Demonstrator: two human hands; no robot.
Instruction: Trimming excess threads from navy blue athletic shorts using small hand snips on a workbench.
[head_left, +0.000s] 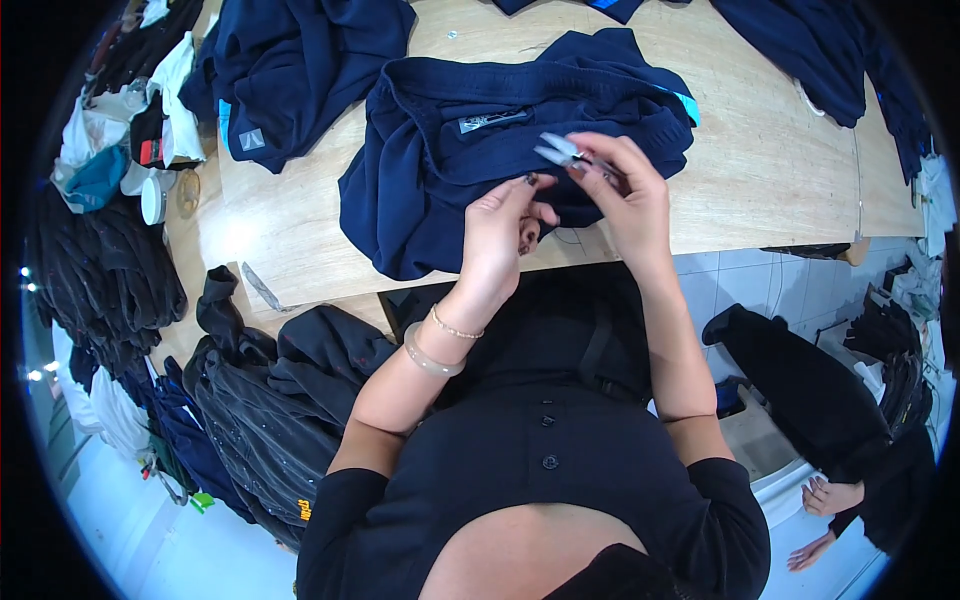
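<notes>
Dark navy trousers or shorts [400,215] lie bunched on the wooden table, their gathered waistband towards the far side and a label inside it. Over the near part of the garment, my right hand [632,195] grips small silver thread snips [557,150], blades pointing left. Just left of them is my left hand [500,220], thumb and forefinger pinched together at the garment's near edge. Whatever lies in that pinch, perhaps a thread or a bit of cloth, is too small to make out. Light blue trim [690,108] shows at the garment's right end.
More navy garments [300,60] lie at the table's far left, with another [800,50] at far right. Dark clothes [280,400] are heaped left of me. A round white lid or tub [153,200] stands by the left piles. Another person's hands [830,497] show at lower right.
</notes>
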